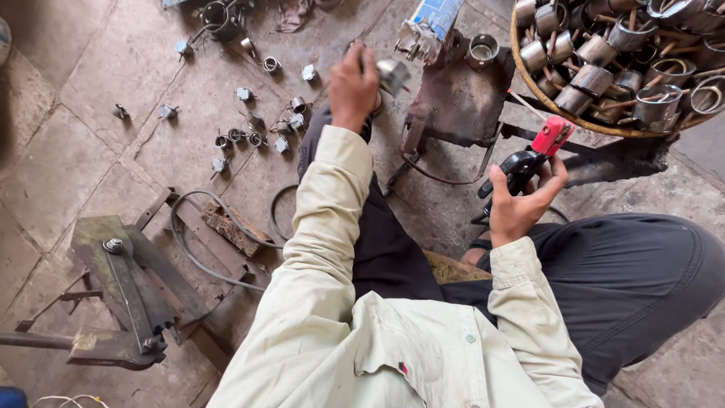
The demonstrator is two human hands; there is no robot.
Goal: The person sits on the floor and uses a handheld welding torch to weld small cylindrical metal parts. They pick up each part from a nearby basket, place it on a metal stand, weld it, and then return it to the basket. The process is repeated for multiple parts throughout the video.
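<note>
My left hand (pixel 353 85) reaches forward over my knee and is closed around a small shiny metal ring piece (pixel 393 74), held near a rusty metal stand (pixel 457 98). My right hand (pixel 519 204) grips a black welding electrode holder with a red tip (pixel 540 147); the tip points up toward a woven basket. A thin welding rod (pixel 521 102) sticks out from the holder toward the stand. Both arms wear pale cream sleeves.
A woven basket (pixel 574 121) full of several metal cylinders sits at the upper right. Several small metal fittings (pixel 253 125) lie scattered on the concrete floor. A rusty metal jig with cable (pixel 136 287) stands at lower left. A blue-white packet (pixel 430 19) lies behind the stand.
</note>
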